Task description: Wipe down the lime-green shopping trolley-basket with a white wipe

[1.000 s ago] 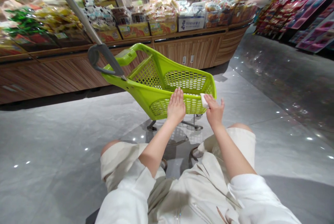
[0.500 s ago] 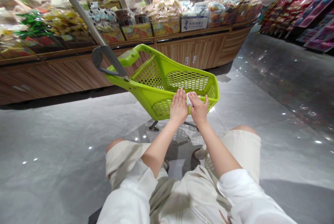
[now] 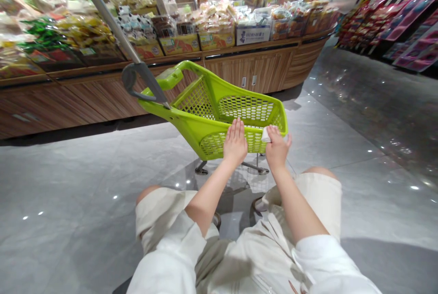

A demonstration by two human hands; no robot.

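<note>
A lime-green plastic shopping cart (image 3: 191, 125) with mesh sides stands in front of my knees. My left hand (image 3: 235, 144) lies with its fingers stretched out against the upper near side of the basket, holding nothing. Farther right along the same rim, my right hand (image 3: 278, 149) presses a small folded white cloth or tissue (image 3: 266, 134) to the plastic, its thumb sticking out. Much of the cloth is hidden under the fingers. The inside of the basket shows only in part.
Behind the cart runs a wood-fronted display counter (image 3: 253, 72) heaped with packaged snacks. A grey pole (image 3: 106, 15) with a hooked grey plastic end rises at the cart's left. Racks of goods (image 3: 367, 15) stand far right. Glossy grey tiles (image 3: 85, 180) cover the floor.
My right hand has slid right along the cart's rim with the white cloth, away from my left hand. The left hand has stayed nearly where it was.
</note>
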